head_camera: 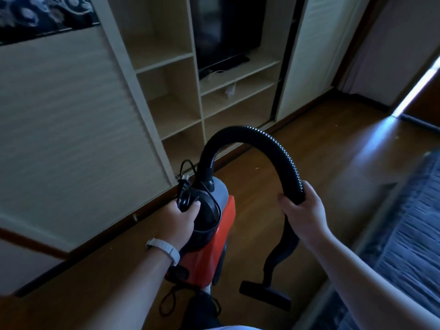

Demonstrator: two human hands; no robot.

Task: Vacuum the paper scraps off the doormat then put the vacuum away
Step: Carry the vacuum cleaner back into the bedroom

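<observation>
A red and black vacuum (215,236) hangs above the wooden floor in front of me. My left hand (179,220) grips its black top handle together with a bundle of black power cord (184,184). The ribbed black hose (266,144) arches up from the vacuum's top and over to my right hand (303,210), which grips the hose's end. Below that hand the black wand drops to a flat floor nozzle (265,294) just over the floor. No doormat or paper scraps are in view.
An open shelf unit (181,120) with bare compartments stands ahead; a dark TV (226,27) sits in its upper part. Pale sliding panels (66,129) flank it. A bed with a blue-grey cover (409,234) lies at the right. Bright light falls through a doorway (419,91).
</observation>
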